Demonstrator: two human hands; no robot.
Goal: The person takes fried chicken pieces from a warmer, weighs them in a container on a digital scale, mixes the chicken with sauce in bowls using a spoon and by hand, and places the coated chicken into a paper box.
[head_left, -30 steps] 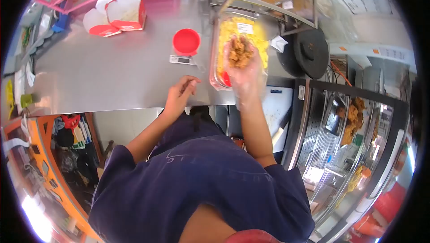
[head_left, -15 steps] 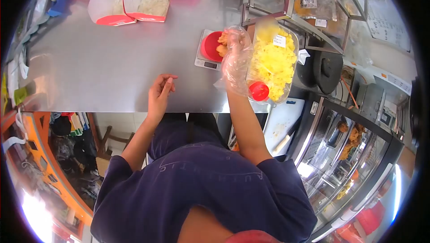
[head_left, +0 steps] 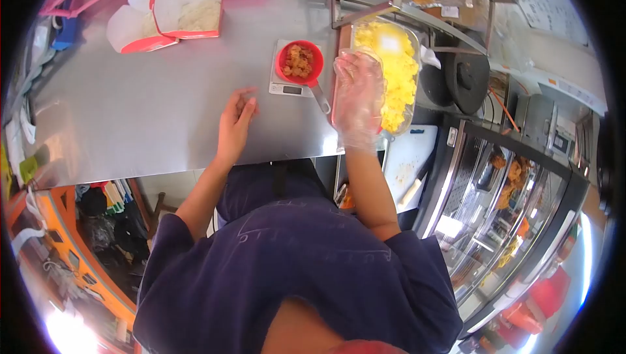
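Observation:
My right hand (head_left: 358,96), in a clear plastic glove, lies over the left edge of a clear tray (head_left: 409,126) of yellow crumbly food (head_left: 398,70). Its fingers are stretched out, with nothing visible in them. Something red shows partly beneath the glove; most of it is hidden. Left of this hand, a red measuring cup (head_left: 317,60) with a grey handle rests on a white digital scale (head_left: 278,87). Brown fried pieces (head_left: 298,60) fill the cup. My bare left hand (head_left: 236,119) hovers above the steel table, fingers loosely bent and apart, holding nothing.
Two red-and-white boxes (head_left: 189,18) holding pale food stand open at the back left of the steel table (head_left: 163,93). A metal rack (head_left: 391,12) rises behind the tray. On the right are a glass display case (head_left: 489,210) and a white cutting board (head_left: 407,165).
My right hand has left the cup and moved right to the tray. The fried pieces it was at now lie in the cup. The view has shifted; my left hand stays loosely bent.

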